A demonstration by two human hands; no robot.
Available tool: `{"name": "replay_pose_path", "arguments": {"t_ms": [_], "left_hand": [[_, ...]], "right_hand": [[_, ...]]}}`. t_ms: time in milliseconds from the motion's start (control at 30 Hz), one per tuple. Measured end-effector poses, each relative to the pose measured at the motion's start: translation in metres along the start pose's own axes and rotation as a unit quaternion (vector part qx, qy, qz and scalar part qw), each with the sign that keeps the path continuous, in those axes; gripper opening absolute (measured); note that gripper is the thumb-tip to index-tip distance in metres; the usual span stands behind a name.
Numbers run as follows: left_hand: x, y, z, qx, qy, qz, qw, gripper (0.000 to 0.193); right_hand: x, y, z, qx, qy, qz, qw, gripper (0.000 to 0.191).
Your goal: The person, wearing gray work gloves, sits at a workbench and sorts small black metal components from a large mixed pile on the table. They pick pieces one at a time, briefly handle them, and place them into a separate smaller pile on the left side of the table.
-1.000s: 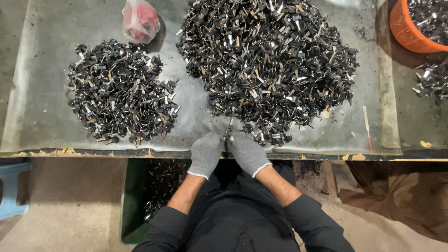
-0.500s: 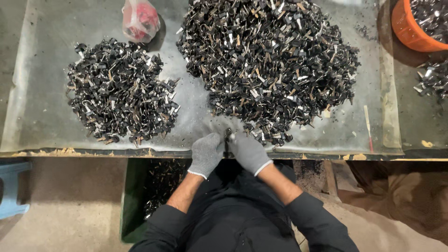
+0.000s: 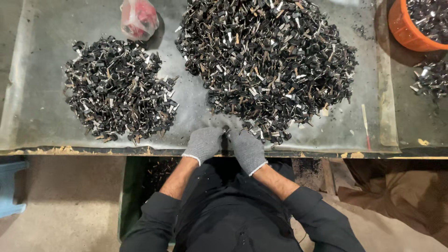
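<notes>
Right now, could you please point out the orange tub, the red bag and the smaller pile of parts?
orange tub (image 3: pixel 402 38), head view, its left wall.
red bag (image 3: pixel 138 17), head view, its middle.
smaller pile (image 3: pixel 119 88), head view, its middle.

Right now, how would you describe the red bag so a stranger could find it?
Start at the grey table sheet. The red bag lies at its far edge, between the smaller left pile and the big pile. It is the only red, soft thing among dark metal parts.

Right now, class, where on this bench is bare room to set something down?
Bare sheet lies left of the smaller pile, and in the strip between it and the big pile. Crowded where both gloved hands, left hand and right hand, meet.
</notes>
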State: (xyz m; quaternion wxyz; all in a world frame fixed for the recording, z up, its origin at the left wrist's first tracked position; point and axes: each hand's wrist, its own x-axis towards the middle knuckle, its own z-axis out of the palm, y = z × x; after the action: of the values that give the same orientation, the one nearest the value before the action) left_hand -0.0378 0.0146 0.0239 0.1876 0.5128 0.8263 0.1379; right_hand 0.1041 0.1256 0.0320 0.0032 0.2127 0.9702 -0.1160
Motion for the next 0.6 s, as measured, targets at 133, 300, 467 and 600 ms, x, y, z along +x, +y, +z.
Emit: {"name": "replay_pose_path", "arguments": {"t_ms": [133,300,467,600], "left_hand": [[-0.003,0.000,0.004,-0.002,0.024,0.019,1.000,0.016],[-0.010,0.009,0.008,-0.041,0.080,-0.010,0.996,0.017],[-0.005,0.009,-0.008,-0.065,0.045,-0.082,0.994,0.018],[-0.014,0.017,-0.015,-0.116,0.075,-0.095,0.986,0.022]], "right_hand": [[0.006,-0.004,0.007,0.021,-0.047,0.039,0.998,0.032],[0.030,0.014,-0.002,0.163,-0.212,-0.010,0.964,0.029],[0.030,0.035,-0.015,0.282,-0.283,0.093,0.912,0.039],[0.006,0.028,-0.005,0.213,-0.140,0.071,0.964,0.040]]}}
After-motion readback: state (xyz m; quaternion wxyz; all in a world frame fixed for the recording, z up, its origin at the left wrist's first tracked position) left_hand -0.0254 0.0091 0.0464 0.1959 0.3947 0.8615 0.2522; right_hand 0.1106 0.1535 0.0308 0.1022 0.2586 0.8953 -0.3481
